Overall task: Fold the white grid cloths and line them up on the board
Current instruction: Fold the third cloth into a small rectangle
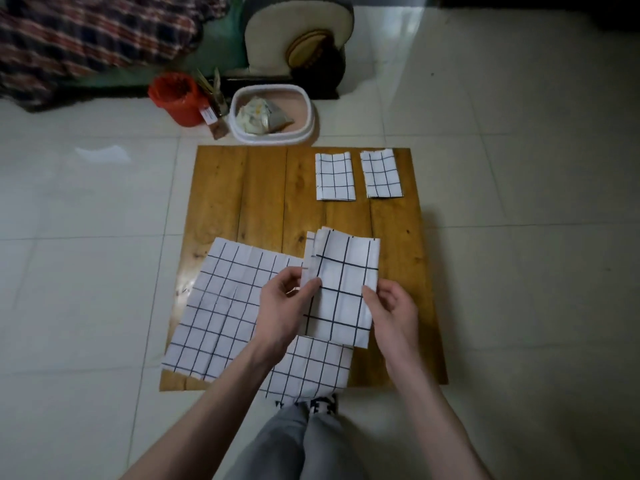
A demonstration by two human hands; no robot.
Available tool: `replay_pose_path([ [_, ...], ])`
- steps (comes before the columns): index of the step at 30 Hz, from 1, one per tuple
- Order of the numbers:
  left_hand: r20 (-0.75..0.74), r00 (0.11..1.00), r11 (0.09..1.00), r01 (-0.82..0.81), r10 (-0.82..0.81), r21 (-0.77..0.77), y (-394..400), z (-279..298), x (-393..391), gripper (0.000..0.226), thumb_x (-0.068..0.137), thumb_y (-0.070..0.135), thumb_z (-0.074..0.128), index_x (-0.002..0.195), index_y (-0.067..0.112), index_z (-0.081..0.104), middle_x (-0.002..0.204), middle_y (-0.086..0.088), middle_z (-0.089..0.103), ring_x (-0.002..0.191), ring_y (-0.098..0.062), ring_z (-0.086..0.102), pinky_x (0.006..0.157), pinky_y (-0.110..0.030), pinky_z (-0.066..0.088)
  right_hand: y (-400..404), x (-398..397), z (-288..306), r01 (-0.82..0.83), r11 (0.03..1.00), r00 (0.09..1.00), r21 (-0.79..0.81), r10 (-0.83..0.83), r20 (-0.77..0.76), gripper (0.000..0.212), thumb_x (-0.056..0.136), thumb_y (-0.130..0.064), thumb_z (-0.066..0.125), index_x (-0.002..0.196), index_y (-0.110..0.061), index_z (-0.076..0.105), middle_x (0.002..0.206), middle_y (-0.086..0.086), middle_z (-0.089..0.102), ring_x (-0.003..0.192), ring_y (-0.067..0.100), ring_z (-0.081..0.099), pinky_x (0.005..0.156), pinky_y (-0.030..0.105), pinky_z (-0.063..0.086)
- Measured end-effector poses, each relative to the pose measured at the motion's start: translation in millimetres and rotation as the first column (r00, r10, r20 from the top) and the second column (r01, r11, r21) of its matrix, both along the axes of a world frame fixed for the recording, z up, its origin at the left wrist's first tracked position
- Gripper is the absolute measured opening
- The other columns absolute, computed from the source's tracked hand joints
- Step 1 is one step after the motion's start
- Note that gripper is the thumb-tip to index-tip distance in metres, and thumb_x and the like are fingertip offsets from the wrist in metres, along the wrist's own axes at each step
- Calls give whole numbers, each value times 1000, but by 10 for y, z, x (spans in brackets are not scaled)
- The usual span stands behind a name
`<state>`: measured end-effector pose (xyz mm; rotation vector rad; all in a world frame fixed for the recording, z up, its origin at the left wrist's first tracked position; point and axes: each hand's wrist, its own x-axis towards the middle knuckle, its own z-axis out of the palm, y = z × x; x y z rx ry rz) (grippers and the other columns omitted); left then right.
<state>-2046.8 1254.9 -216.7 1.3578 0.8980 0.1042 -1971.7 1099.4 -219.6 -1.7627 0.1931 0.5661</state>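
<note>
A wooden board (263, 195) lies on the tiled floor. Two folded white grid cloths sit side by side at its far right: one (335, 176) to the left, the other (381, 174) to the right. A large unfolded grid cloth (221, 306) is spread over the board's near left, reaching past the near edge. I hold a folded grid cloth (343, 289) lifted above the board's near middle. My left hand (282, 306) pinches its left edge, and my right hand (391, 306) grips its right edge.
Behind the board stand a white oval basket (304, 128) with crumpled wrappers, a red bucket (176, 98) and a small jar (216, 112). A plaid blanket (86, 36) lies at the far left. My grey-trousered legs (298, 441) are at the near edge.
</note>
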Motion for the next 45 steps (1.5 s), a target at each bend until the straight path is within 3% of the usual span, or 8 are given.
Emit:
replay_pose_path([
  [8, 41, 982, 976, -185, 182, 115, 72, 882, -686, 16, 100, 24, 69, 94, 15, 79, 93, 1, 80, 86, -9, 72, 72, -21, 55, 183, -390, 776, -227, 971, 972, 69, 221, 80, 10, 100, -20, 67, 104, -29, 66, 101, -7, 76, 95, 8, 72, 81, 24, 59],
  [11, 45, 952, 944, -306, 303, 124, 205, 1053, -961, 13, 98, 23, 72, 92, 14, 80, 91, 1, 80, 84, -7, 71, 73, -21, 55, 345, -555, 955, -325, 940, 945, 106, 319, 75, 10, 101, -18, 66, 104, -27, 65, 96, -11, 75, 91, -1, 71, 74, 14, 55],
  [18, 43, 895, 884, -445, 444, 139, 679, 1260, -1677, 10, 96, 19, 73, 89, 14, 79, 90, -3, 79, 78, -7, 66, 72, -29, 52, 958, -995, 1177, -464, 868, 886, 180, 460, 62, 7, 102, -18, 65, 108, -16, 69, 96, -3, 78, 84, 3, 73, 69, 15, 54],
  [22, 32, 893, 886, -450, 449, 111, 1042, 1250, -2067, 12, 96, 22, 73, 91, 13, 78, 88, -4, 77, 80, -9, 65, 79, -35, 54, 1351, -1306, 1191, -499, 850, 866, 169, 489, 102, 14, 103, -25, 64, 106, -14, 71, 89, 3, 74, 78, 4, 67, 67, 17, 52],
  [26, 26, 901, 898, -433, 433, 79, 1520, 1248, -2413, 11, 97, 20, 72, 93, 11, 76, 79, 4, 73, 74, -5, 65, 72, -30, 55, 1822, -1644, 1206, -481, 863, 877, 156, 469, 107, 12, 103, -23, 64, 102, -14, 71, 78, -13, 71, 72, -2, 64, 67, 16, 51],
  [29, 27, 917, 916, -398, 397, 52, 1945, 1256, -2652, 10, 98, 18, 72, 92, 9, 74, 74, 7, 70, 70, -5, 63, 66, -25, 54, 2190, -1906, 1204, -441, 886, 897, 143, 431, 93, 12, 102, -27, 65, 103, -17, 72, 91, -2, 77, 87, 13, 72, 80, 31, 58],
  [36, 36, 962, 960, -273, 271, 54, 2807, 1324, -2994, 12, 99, 10, 69, 88, 6, 69, 65, 11, 63, 60, -2, 58, 56, -17, 50, 2967, -2370, 1186, -312, 940, 949, 136, 300, 100, 10, 101, -25, 67, 105, -18, 72, 100, 2, 78, 99, 20, 74, 94, 41, 59],
  [45, 25, 988, 988, -150, 149, 29, 3709, 1282, -2837, 15, 102, 13, 65, 95, 2, 72, 75, 1, 69, 67, -8, 63, 62, -23, 55, 3718, -2308, 1255, -231, 967, 968, 112, 217, 123, 3, 100, -23, 68, 102, -23, 71, 100, -3, 76, 98, 8, 71, 87, 19, 56],
])
